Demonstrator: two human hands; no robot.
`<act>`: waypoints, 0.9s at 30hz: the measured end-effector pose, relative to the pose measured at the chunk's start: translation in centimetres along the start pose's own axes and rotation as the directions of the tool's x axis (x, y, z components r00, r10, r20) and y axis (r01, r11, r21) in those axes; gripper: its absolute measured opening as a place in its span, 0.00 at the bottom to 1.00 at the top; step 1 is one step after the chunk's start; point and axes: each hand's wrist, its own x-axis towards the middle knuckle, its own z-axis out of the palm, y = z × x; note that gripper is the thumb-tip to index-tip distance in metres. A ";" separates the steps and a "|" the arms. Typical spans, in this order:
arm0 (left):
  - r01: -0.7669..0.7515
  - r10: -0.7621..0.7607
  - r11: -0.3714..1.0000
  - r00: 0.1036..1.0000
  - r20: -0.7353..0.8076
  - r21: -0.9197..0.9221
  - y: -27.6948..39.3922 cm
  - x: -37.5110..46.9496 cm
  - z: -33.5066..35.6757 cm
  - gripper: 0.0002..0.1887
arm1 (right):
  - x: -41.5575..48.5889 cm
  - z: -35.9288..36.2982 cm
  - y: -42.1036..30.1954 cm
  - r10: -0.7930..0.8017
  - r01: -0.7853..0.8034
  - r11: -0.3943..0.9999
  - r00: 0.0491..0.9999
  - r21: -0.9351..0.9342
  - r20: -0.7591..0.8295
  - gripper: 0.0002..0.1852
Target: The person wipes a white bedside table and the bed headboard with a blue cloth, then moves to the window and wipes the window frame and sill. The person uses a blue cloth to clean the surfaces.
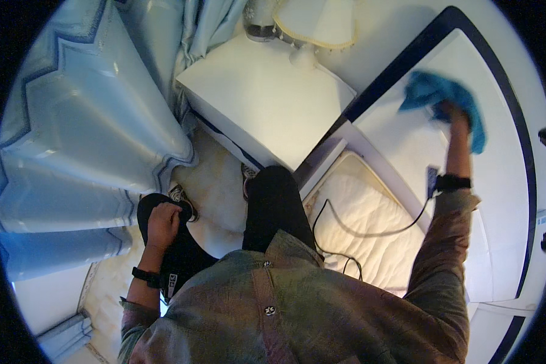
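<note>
My right hand (450, 111) presses a blue-green cloth (441, 86) against the white panel of a bed headboard (391, 123) edged in a dark band. Bunched fabric hides part of the fingers, and hand and cloth are a little blurred. Down at the left, my left hand (163, 223) rests on my bent knee in black trousers (186, 255), fingers curled, with nothing seen in it. Each wrist wears a black strap, and a dark cable (373, 234) hangs from the right one.
A white bedside cabinet (273, 95) stands ahead, bearing a lamp with a fringed shade (318, 20). Below the headboard lies a pale quilted mattress (368, 195) within the bed frame. Light blue curtains (91, 127) hang at the left, reaching near the marbled floor (214, 164).
</note>
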 end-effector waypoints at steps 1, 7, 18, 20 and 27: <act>-0.012 0.012 1.000 1.000 -0.004 -0.002 0.0 0.0 0.0 0.05 | 2.5 -0.7 2.3 0.053 -0.053 0.999 0.993 0.000 -0.102 0.19; 0.018 -0.019 0.999 1.000 0.025 0.036 -0.6 0.1 0.8 0.05 | 4.1 1.4 7.8 0.121 -0.124 0.992 0.929 0.015 -0.350 0.18; -0.072 0.064 0.993 0.994 0.090 0.091 -0.9 0.4 0.9 0.05 | -20.8 1.4 -9.6 -0.427 0.375 0.904 0.814 0.205 0.395 0.11; -0.080 0.072 0.993 0.993 0.090 0.089 -0.9 0.7 1.2 0.05 | -20.6 -0.2 -6.3 -0.328 0.371 0.928 0.804 0.013 0.496 0.10; -0.104 0.085 0.986 0.986 0.146 0.131 -0.7 1.2 1.7 0.05 | -16.4 -13.8 19.1 0.135 -0.145 0.865 0.989 -0.480 -0.054 0.10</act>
